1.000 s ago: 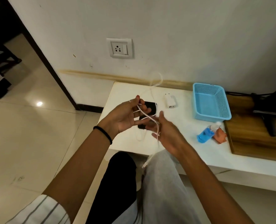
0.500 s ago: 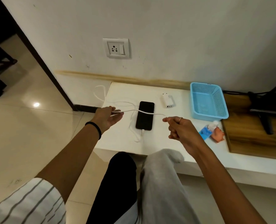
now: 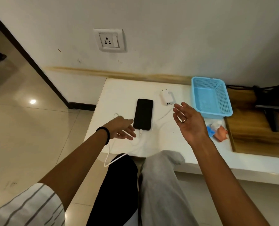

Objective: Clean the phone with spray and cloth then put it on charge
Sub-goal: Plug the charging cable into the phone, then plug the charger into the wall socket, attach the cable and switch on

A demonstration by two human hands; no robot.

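Lying face up on the white desk (image 3: pixel 119 90), the black rectangular phone (image 3: pixel 143 113) had a thin white cable (image 3: pixel 109 154) plugged into its near end, the white charger block (image 3: pixel 166 99) just beyond it, while the left hand (image 3: pixel 121 128) and right hand (image 3: pixel 188 123) hovered with fingers released, grasping nothing.

spray bottle (image 3: pixel 212 128) half hidden behind right hand (image 3: pixel 189 123), cable (image 3: pixel 112 154) partly under left hand (image 3: pixel 121 128)

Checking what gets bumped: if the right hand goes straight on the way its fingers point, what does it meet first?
Probably the white charger adapter, just beyond the open right hand; its height above the table is unclear.
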